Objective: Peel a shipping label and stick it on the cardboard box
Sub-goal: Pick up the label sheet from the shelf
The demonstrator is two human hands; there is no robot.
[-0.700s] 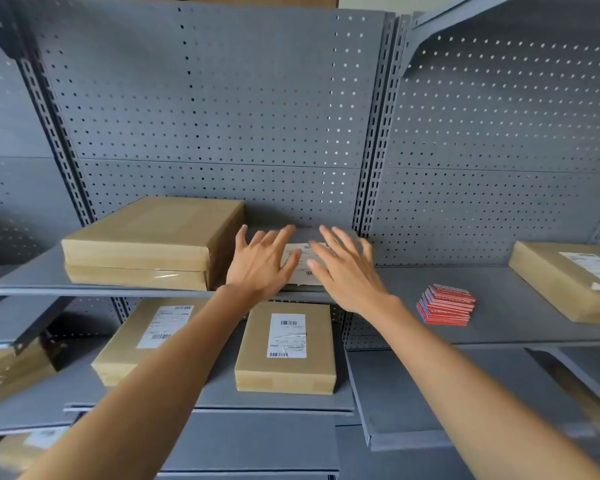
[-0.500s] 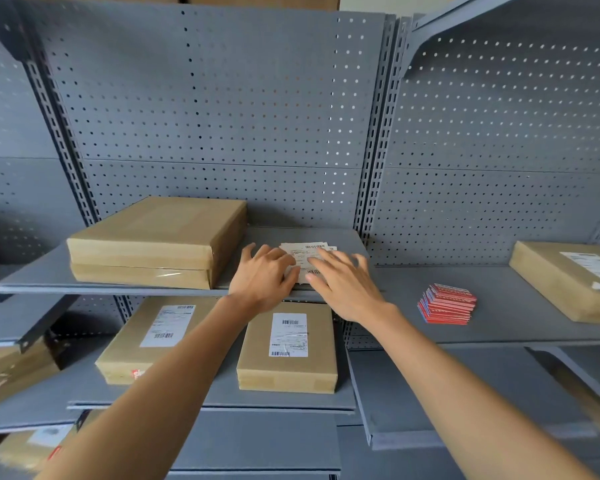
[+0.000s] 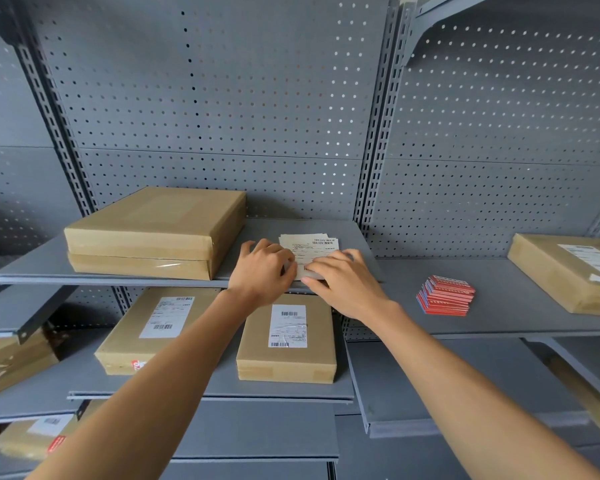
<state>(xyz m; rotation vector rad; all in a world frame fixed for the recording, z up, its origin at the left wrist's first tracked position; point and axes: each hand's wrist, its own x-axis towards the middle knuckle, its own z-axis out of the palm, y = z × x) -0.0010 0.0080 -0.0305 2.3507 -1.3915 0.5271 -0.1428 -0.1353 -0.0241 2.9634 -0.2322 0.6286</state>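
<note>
**A:** Where are we on the label job?

**B:** Early, I'd say. I see both hands at the middle of the frame, on the stack of shipping labels [image 3: 309, 245] that lies on the upper shelf [image 3: 32, 271]. The left hand [image 3: 262, 271] is curled with its knuckles up against the stack's left edge. The right hand [image 3: 343, 282] lies flatter, fingers reaching across the stack's lower edge. The two hands are almost touching each other.

**B:** I can't tell whether either hand has actually pinched a label. The fingertips are hidden under the hands, and no sheet is visibly lifted clear.

**A:** So nothing peeled yet?

**B:** None that I can see. I judge we're at the picking stage: working a corner free or separating the top sheet.

**A:** And the box?

**B:** The unlabelled cardboard box [image 3: 156, 230] sits to the left of centre on the same shelf, just beside the left hand, stacked on a second one. Its top is bare, so I take it as the target. The two boxes on the lower shelf [image 3: 291, 389] already carry labels, as does one at the right edge.

**A:** What's left, then?

**B:** Nearly all of it: lift one label, peel its backing, carry it left, press it onto that top.
</note>
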